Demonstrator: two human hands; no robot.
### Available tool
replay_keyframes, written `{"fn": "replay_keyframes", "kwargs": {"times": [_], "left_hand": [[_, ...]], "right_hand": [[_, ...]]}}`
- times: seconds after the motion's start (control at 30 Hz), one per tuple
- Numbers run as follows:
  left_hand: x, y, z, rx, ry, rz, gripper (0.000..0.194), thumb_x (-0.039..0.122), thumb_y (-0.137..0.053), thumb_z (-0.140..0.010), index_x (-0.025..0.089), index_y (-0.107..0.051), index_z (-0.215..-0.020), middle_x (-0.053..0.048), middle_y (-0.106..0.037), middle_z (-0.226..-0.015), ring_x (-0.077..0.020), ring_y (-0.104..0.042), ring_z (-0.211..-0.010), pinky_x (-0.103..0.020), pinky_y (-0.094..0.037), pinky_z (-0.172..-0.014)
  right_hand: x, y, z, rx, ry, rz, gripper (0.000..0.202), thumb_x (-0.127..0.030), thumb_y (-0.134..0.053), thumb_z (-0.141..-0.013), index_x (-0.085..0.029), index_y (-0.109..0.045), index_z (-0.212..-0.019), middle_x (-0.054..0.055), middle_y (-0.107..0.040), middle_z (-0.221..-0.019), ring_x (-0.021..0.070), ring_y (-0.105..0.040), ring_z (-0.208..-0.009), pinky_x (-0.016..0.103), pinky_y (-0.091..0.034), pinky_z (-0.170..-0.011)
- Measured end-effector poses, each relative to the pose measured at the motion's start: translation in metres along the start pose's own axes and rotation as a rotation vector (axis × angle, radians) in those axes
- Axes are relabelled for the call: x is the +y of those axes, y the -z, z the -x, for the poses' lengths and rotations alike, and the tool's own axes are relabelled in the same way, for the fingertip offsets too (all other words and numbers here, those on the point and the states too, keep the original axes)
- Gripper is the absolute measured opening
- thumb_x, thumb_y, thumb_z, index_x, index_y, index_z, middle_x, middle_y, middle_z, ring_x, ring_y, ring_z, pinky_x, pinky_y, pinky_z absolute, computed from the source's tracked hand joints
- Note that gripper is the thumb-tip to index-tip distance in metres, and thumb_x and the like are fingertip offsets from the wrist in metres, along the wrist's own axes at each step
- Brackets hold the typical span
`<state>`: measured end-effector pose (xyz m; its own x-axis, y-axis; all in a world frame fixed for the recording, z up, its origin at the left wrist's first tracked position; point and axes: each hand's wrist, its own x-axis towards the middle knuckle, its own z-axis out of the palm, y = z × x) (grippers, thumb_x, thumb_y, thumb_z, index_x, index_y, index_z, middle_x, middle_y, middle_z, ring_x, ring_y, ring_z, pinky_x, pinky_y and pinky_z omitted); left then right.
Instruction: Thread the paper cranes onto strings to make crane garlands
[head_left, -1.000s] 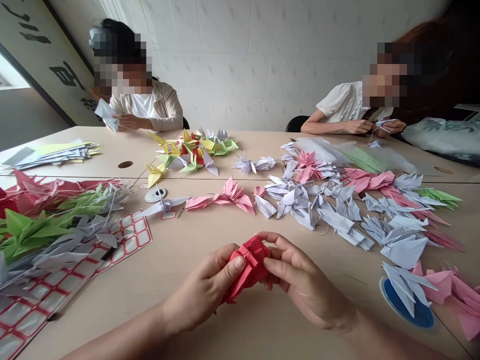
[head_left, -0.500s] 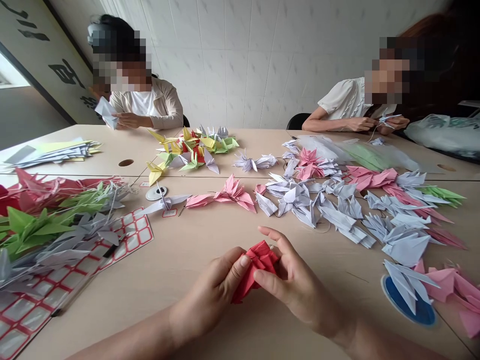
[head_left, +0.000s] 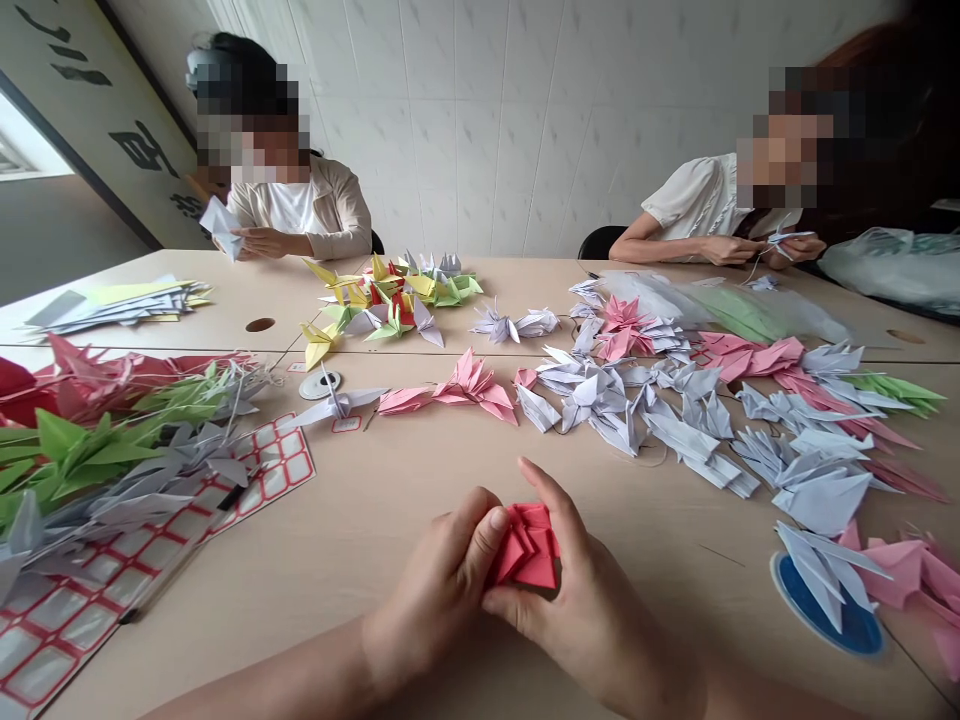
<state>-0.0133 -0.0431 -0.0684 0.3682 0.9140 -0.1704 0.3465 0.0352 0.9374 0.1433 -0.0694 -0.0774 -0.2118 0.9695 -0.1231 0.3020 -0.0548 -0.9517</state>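
The red folded paper (head_left: pixel 534 555) is held over the worktop (head_left: pixel 420 480), its left side pinched by the fingers of the left hand (head_left: pixel 439 565), with the thumb pressed on top. Flat, squared layers are seen, sharply creased, overlapping at slight angles, bright red. Its right side is framed by the right hand (head_left: pixel 596 610), thumb and forefinger spread in a curve; whether the paper is touched by the hidden fingers cannot be told.

To the right of the red folded paper, a blue disc (head_left: pixel 862 628) is partly covered by white folded paper (head_left: pixel 816 570). To its left, a red-gridded sheet (head_left: pixel 291 465) is partly covered by green cranes (head_left: pixel 71 450) and white ones. Beyond it, pink cranes (head_left: pixel 476 388) are laid; beyond to the right, white cranes (head_left: pixel 592 400) are heaped. Farther beyond, to its left, mixed-colour cranes (head_left: pixel 390 322) are piled. Farthest from it, 2 co-workers (head_left: pixel 341 205) are seated, paper held by each.
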Motion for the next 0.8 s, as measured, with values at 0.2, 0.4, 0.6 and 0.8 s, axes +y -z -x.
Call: {"fn": "replay_keyframes", "kwargs": {"times": [0.2, 0.4, 0.6, 0.8], "left_hand": [[0.003, -0.002, 0.007, -0.036, -0.025, 0.072, 0.036, 0.048, -0.030, -0.096, 0.021, -0.043, -0.076, 0.005, -0.041, -0.068, -0.0132, -0.037, -0.063, -0.024, -0.034, -0.062], [0.013, 0.005, 0.010, -0.093, 0.050, 0.133, 0.035, 0.046, -0.026, -0.097, 0.021, -0.043, -0.078, 0.003, -0.044, -0.073, -0.0145, -0.042, -0.073, -0.025, -0.038, -0.071], [0.013, 0.018, 0.006, -0.238, 0.153, 0.058, 0.026, 0.008, -0.048, -0.072, 0.022, -0.051, -0.094, 0.004, -0.049, -0.077, -0.0135, -0.044, -0.070, -0.022, -0.039, -0.060], [-0.001, 0.013, 0.000, -0.074, -0.034, -0.191, 0.051, 0.000, -0.045, -0.069, 0.022, -0.053, -0.114, -0.003, -0.063, -0.110, -0.0170, -0.059, -0.094, -0.026, -0.046, -0.082]], "right_hand": [[0.008, -0.005, -0.004, 0.071, 0.063, 0.013, 0.084, -0.012, -0.064, -0.075, -0.040, -0.026, -0.144, 0.000, -0.068, -0.100, 0.0185, -0.067, -0.078, 0.033, -0.053, -0.073], [0.002, 0.002, -0.008, 0.042, -0.003, 0.001, 0.076, -0.016, -0.065, -0.075, -0.036, -0.031, -0.141, -0.001, -0.068, -0.091, 0.0184, -0.066, -0.078, 0.032, -0.054, -0.071], [0.003, 0.009, -0.013, 0.043, -0.023, -0.009, 0.072, -0.018, -0.066, -0.076, -0.036, -0.035, -0.138, -0.001, -0.068, -0.105, 0.0197, -0.065, -0.094, 0.036, -0.051, -0.086], [0.006, 0.020, -0.018, -0.005, 0.010, 0.045, 0.068, -0.024, -0.070, -0.077, -0.035, -0.039, -0.136, 0.002, -0.061, -0.120, 0.0210, -0.061, -0.105, 0.038, -0.049, -0.095]]}}
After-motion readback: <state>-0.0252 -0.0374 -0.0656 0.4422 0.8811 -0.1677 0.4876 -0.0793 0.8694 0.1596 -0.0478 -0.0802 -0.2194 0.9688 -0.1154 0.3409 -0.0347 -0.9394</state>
